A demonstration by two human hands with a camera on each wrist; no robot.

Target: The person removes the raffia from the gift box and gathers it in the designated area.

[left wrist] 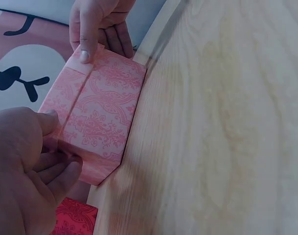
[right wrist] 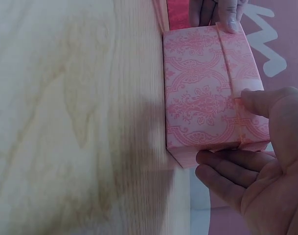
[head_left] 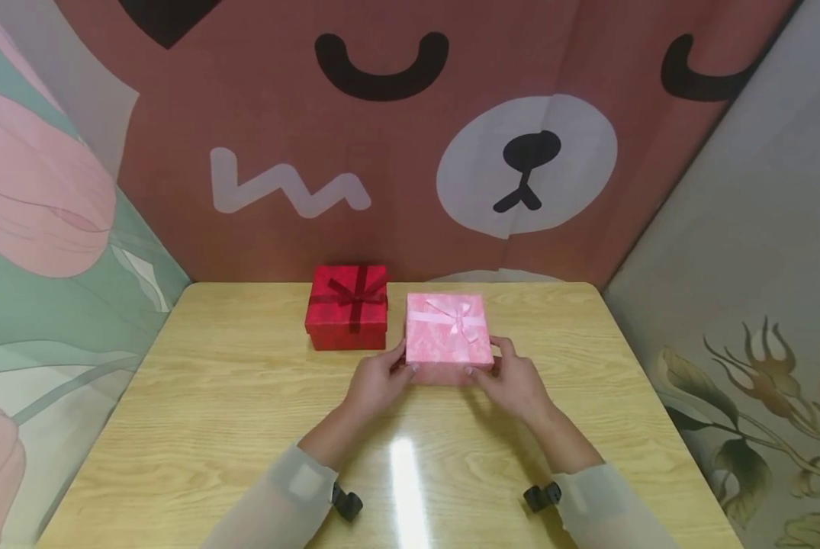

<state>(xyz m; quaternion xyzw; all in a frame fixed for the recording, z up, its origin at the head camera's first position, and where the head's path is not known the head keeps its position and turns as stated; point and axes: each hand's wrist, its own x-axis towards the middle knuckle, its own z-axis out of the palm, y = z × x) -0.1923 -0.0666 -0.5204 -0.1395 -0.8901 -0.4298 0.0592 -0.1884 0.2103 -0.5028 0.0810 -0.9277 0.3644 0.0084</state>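
A pink patterned gift box (head_left: 448, 335) with a ribbon bow (head_left: 456, 319) on its lid sits on the table between the two hands. My left hand (head_left: 375, 381) holds its left side, thumb on the front face near the lid's lower edge and fingers along the side. Opposite it, my right hand (head_left: 518, 385) grips the right side in the same manner. In the left wrist view the pink box (left wrist: 102, 105) shows its front face, with the lid seam running across it. The right wrist view has the right thumb pressed at that seam and fingers against the side.
Left of the pink box stands a red gift box (head_left: 346, 309) with a dark red ribbon bow. Both are near the back edge of the wooden table (head_left: 245, 427). A bear-printed wall covering (head_left: 286, 91) rises behind, with patterned walls at both sides.
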